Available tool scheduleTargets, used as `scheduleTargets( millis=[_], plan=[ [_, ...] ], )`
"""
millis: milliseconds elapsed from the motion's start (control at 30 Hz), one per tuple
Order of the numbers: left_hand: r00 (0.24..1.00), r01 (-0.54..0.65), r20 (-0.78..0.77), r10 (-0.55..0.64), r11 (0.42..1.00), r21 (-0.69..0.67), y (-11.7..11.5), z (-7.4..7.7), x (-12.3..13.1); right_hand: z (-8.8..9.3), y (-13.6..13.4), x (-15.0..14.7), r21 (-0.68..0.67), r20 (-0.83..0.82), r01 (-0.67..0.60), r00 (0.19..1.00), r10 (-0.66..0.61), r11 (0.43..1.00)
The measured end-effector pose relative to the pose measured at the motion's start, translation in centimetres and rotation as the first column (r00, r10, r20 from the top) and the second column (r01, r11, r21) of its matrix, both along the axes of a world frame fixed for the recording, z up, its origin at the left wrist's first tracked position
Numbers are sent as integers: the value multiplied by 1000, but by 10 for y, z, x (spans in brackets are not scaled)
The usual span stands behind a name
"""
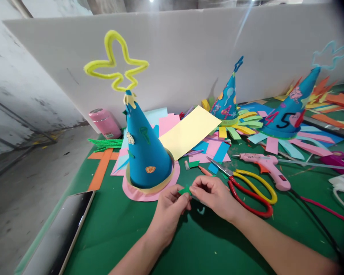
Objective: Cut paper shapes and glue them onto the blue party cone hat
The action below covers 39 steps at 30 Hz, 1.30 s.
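Note:
My left hand (174,204) pinches a small green paper piece (185,190) between thumb and fingers. At its right edge my right hand (210,193) is closed in a pinch on the same piece. Just beyond my hands stands a blue paper cone hat (150,152) with a pink and cream brim, small stickers and green shapes on its side. A yellow pipe-cleaner shape (116,63) rises from its tip. Scissors (250,191) with one red and one yellow handle lie beside my right hand, blades pointing away to the left.
A phone (60,233) lies at the left table edge, near a pink bottle (104,123) and green pipe cleaners (106,144). A cream paper sheet (192,131) covers coloured scraps. Two more decorated hats (226,100) stand at the back right, beyond a pink glue gun (265,166) with a cord.

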State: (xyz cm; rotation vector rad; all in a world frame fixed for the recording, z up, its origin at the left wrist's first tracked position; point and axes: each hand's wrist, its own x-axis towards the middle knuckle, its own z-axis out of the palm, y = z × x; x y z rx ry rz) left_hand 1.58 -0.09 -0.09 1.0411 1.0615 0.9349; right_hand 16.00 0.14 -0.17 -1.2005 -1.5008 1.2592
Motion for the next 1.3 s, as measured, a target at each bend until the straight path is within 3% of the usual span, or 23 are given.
scheduleTargets(
  millis=[167, 300, 500, 700, 800, 1000, 1133, 1300],
  plan=[
    [993, 96, 71, -91, 992, -80, 2, 4, -1, 10, 4, 6, 80, 128, -53, 991, 43, 995],
    [990, 136, 32, -135, 990, -30, 6, 9, 2, 17, 13, 15, 81, 84, -111, 991, 104, 990],
    [993, 100, 65, -99, 995, -11, 10, 2, 8, 6, 18, 16, 42, -15, -21, 1000, 22, 999],
    [995, 80, -55, -77, 995, 56, 12, -6, 6, 3, 12, 12, 99, 165, -111, 982, 94, 989],
    [988, 107, -119, -102, 994, 38, 13, -6, 5, 4, 12, 12, 122, 185, -92, 980, 68, 988],
    [989, 128, -76, -126, 991, 27, 14, -11, 3, -1, 12, 14, 205, 188, -15, 982, -24, 979],
    [985, 109, -132, -107, 994, 4, 14, -11, 2, -2, 12, 14, 174, 196, -37, 981, 2, 984],
    [991, 112, -75, -115, 993, -40, 11, -7, 7, -2, 9, 11, 168, 217, -13, 976, -24, 986]
  ],
)
